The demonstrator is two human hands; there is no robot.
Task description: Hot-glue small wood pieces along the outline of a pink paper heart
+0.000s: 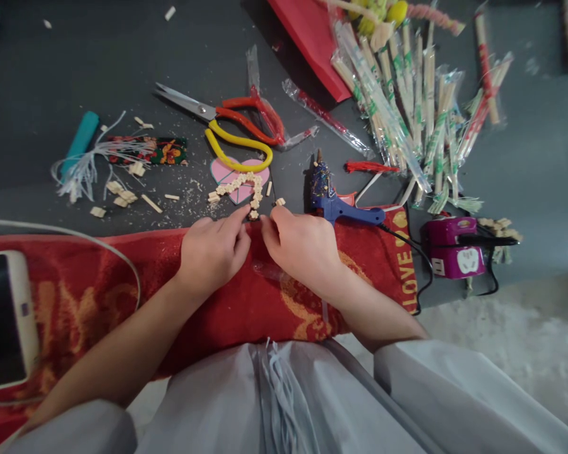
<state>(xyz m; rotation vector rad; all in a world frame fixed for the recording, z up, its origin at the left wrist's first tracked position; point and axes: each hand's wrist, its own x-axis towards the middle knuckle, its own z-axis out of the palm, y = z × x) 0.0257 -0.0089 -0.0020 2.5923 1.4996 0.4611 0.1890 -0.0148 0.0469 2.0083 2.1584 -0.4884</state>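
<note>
Pinched between both hands, left point(213, 251) and right point(301, 244), a wooden bit point(254, 215) sits below the pink heart point(238, 178).

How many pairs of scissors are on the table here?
1: the scissors with red and yellow handles lie above the pink heart, beyond both hands. Others may hide under the chopstick packets.

Phone point(2, 318) cut off by left edge. Red paper point(312, 38) cut by top edge. What fingertips point(244, 217) of both hands pinch too small to tell. Top-right corner blurred.
</note>
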